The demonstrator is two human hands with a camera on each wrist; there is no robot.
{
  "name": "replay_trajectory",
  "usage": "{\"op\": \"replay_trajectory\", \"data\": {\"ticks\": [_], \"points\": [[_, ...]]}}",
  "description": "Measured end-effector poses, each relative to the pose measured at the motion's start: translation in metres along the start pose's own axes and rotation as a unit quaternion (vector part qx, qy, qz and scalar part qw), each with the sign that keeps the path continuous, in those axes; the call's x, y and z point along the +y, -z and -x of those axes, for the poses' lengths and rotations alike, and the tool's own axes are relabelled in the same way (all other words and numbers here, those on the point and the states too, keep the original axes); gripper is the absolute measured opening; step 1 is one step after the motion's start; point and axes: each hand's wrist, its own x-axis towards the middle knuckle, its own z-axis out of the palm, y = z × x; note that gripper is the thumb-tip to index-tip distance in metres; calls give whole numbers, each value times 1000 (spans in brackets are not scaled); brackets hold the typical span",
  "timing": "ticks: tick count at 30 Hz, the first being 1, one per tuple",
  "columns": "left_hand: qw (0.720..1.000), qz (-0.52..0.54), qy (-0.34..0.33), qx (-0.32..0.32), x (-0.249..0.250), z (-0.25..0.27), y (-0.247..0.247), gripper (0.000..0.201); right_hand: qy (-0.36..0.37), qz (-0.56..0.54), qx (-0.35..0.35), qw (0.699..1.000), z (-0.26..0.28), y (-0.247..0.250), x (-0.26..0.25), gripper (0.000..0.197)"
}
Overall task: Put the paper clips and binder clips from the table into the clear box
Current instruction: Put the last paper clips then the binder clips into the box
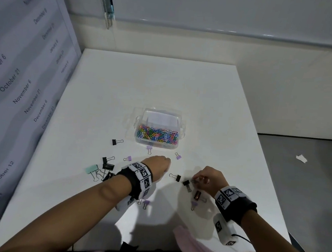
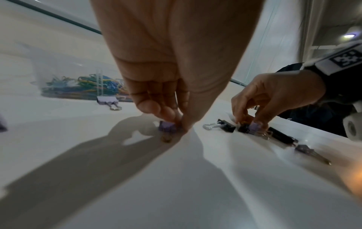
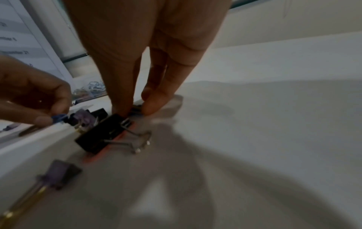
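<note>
On the white surface [image 1: 164, 85] the clear box [image 1: 159, 127] sits near the middle, its lid up at the 12 o'clock side and coloured paper clips [image 1: 157, 134] heaped inside. The left hand [image 1: 157, 166] reaches in from 7 o'clock and, in the left wrist view, its fingertips [image 2: 166, 113] pinch a purple binder clip [image 2: 166, 127] that rests on the surface. The right hand [image 1: 209, 180] comes in from 5 o'clock; its thumb and fingers close on a small purple clip [image 2: 254, 126] (seen best from the left wrist) lying against a small black clip [image 1: 186, 183]. Between the hands lies another black clip [image 1: 176, 177]. Just at 6 o'clock of the box sits a lilac clip [image 1: 149, 148], with a second lilac clip [image 1: 178, 156] at the box's 5 o'clock. At 8 o'clock of the box is a lone black clip [image 1: 116, 142], and farther toward 8 o'clock lie a purple clip [image 1: 128, 158], a cluster of black clips [image 1: 107, 164] and a mint clip [image 1: 92, 168]. Near the right wrist lie a large dark clip [image 1: 197, 195] and a little purple clip [image 1: 193, 204]; one more purple clip [image 1: 146, 203] shows under the left wrist. Off the surface at 3 o'clock, a scrap of white paper [image 1: 301, 158] lies on the grey floor.
</note>
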Motion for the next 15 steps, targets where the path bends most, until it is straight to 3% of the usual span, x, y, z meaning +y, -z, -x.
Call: {"op": "replay_trajectory", "data": {"ticks": [3,6,9,12,15], "points": [[999,30,10,37,-3,3,17,12,-17,10,7,1000,-4,3,-6,9],[991,40,12,129,-11,0,42,18,-83,51,-50,994,-8,9,-14,13],[979,44,36,198,-26,-8,65,22,-103,62,-76,990,-9,15,-22,16],[971,44,82,220,-39,-13,76,34,-108,64,-78,989,-15,21,-32,17],[971,23,94,220,-37,-14,71,36,-103,21,-22,994,-31,30,-50,20]]}}
